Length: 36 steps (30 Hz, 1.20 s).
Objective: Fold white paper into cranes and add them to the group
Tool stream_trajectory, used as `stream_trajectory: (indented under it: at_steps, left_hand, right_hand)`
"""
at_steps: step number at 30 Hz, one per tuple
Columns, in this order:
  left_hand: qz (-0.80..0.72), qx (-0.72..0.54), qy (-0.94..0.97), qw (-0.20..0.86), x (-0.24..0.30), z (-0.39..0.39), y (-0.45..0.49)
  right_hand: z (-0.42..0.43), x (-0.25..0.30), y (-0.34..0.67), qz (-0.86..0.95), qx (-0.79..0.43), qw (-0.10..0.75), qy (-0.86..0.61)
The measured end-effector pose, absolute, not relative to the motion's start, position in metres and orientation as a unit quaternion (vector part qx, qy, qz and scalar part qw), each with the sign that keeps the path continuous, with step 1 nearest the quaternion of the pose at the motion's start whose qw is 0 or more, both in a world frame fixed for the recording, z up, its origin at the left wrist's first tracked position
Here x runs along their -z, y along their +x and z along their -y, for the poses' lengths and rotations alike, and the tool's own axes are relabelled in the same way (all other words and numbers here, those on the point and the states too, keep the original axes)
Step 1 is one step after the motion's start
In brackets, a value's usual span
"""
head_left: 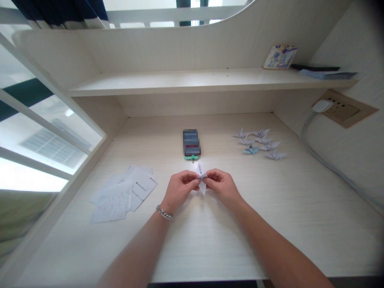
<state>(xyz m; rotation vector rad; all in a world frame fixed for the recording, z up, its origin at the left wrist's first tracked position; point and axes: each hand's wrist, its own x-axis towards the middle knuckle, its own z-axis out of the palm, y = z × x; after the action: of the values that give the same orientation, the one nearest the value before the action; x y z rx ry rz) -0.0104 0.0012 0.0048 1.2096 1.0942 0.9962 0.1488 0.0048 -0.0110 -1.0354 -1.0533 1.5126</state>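
over the near worktop (270,224), both hands, left hand (180,188) and right hand (223,186), pinch one small folded paper (203,180) between them, lifted for creasing.

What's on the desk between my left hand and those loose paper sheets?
Nothing; the head view shows only bare desk between the left hand and the paper sheets.

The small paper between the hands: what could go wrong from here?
1. The paper is tiny and pinched only between the left hand and right hand, so it may slip or tear at a crease.
2. The cranes lie loose on the desk to the right; a sweeping forearm could scatter them.
3. The sheets at the left lie loose too and may slide.
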Motion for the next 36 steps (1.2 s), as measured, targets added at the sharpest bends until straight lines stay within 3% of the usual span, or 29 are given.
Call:
stream_trajectory:
  at_steps: [8,36]
  left_hand:
    - [-0.475,-0.45,0.535,0.534,-0.003,0.001,-0.009]
    - [-0.481,-0.468,0.477,0.568,-0.003,0.001,-0.005]
  right_hand:
    - [-0.002,-0.002,0.15,0.37,-0.698,0.467,-0.398]
    - [-0.006,0.015,0.146,0.453,-0.576,0.487,-0.474]
